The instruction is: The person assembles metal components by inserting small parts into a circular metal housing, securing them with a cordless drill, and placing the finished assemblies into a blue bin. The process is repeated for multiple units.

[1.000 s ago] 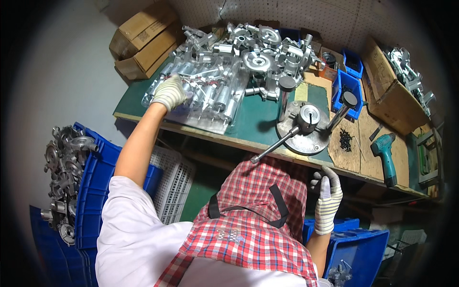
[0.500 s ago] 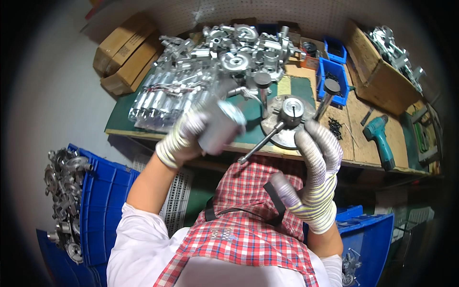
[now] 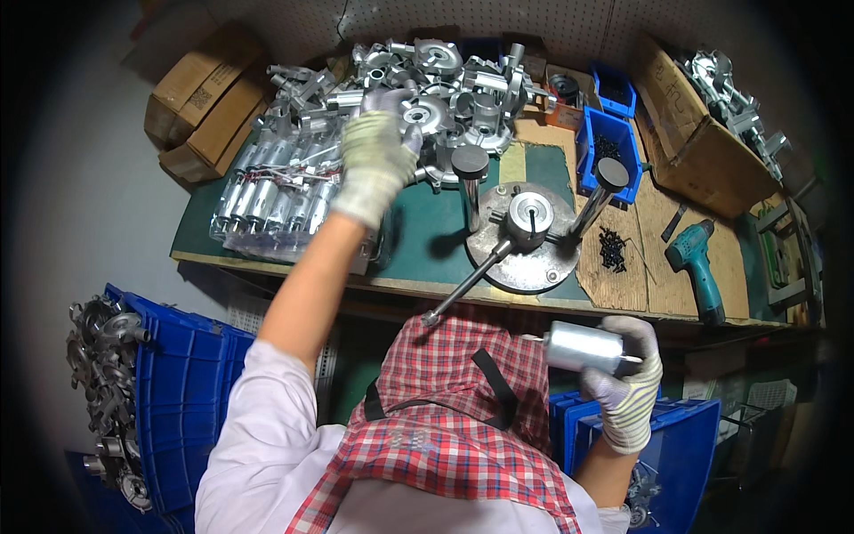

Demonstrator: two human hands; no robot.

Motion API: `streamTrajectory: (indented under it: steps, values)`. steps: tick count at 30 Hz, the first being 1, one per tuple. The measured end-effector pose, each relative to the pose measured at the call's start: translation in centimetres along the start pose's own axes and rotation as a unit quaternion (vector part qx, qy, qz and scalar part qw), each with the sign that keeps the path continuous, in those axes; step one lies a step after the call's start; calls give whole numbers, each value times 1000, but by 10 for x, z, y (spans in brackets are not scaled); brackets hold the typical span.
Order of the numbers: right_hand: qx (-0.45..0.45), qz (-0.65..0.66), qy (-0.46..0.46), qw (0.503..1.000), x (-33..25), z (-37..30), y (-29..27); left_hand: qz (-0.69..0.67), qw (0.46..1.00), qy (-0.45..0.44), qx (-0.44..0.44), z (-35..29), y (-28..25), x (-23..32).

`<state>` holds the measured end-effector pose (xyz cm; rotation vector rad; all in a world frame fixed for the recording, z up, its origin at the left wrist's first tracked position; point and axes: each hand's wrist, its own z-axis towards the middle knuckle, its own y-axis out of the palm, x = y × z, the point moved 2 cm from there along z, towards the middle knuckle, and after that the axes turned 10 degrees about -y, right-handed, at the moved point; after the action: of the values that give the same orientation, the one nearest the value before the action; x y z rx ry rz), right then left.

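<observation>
A silver cylindrical motor (image 3: 583,346) is gripped at one end by my gloved right hand (image 3: 627,383), in front of the bench edge and lying roughly level. My gloved left hand (image 3: 378,160) reaches over the bench, thumb and fingers apart, blurred, at the pile of silver metal castings (image 3: 422,116). No held thing shows in it. Between the hands stands a round clamping fixture (image 3: 520,254) with two dark-capped posts, a central hub and a lever (image 3: 467,287) angled toward me. Several similar motors (image 3: 276,200) lie in rows in clear plastic left of the castings.
Blue bins (image 3: 609,147) and loose black screws (image 3: 612,249) lie right of the fixture, near a teal cordless drill (image 3: 698,267). Cardboard boxes (image 3: 209,102) stand at the left end. Blue crates (image 3: 191,392) with castings flank me below the bench.
The motor has passed from my left hand to my right, which has moved lower. My left hand has gone up and forward to the castings.
</observation>
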<state>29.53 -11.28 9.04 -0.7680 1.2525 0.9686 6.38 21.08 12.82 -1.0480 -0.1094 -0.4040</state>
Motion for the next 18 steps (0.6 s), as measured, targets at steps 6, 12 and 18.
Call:
streamTrajectory:
  steps: [6, 12, 18]
  values:
    - [90, -18, -7, 996, 25, -20, -27, 204, 976, 29, -71, 44, 99, -31]
    - [113, -21, -65, 991, 25, -31, -28, 120, 992, -13, 43, 29, 0, -17]
    - [94, -14, -88, 992, 17, -33, -22, -476, 879, -40, 7, -53, -80, -42]
